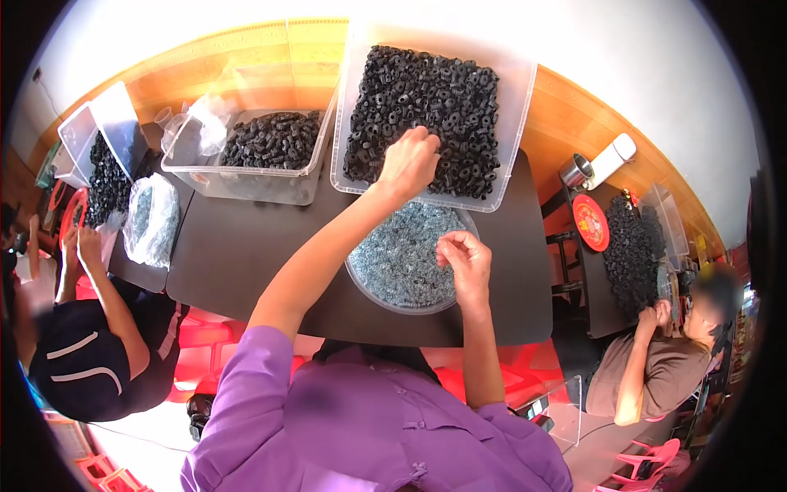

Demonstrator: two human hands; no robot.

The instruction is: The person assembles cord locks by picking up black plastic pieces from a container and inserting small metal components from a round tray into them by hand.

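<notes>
My left hand [411,164] reaches over the near part of a large white plastic bin filled with small black ring-shaped parts [426,98]. Its fingers are curled down at the parts, and the fingertips are hidden. Below the bin stands a round tub of small bluish, clear pieces [402,254]. Above the tub's right side is my right hand [466,261], thumb and fingers pinched together. Whatever is between those fingers is too small to make out.
A clear box [246,182] with black parts and a plastic bag stands left of the bin on the dark table [229,246]. A white bag [152,221] lies further left. Co-workers sit at both sides; a red plate [590,223] and a black heap [631,254] are right.
</notes>
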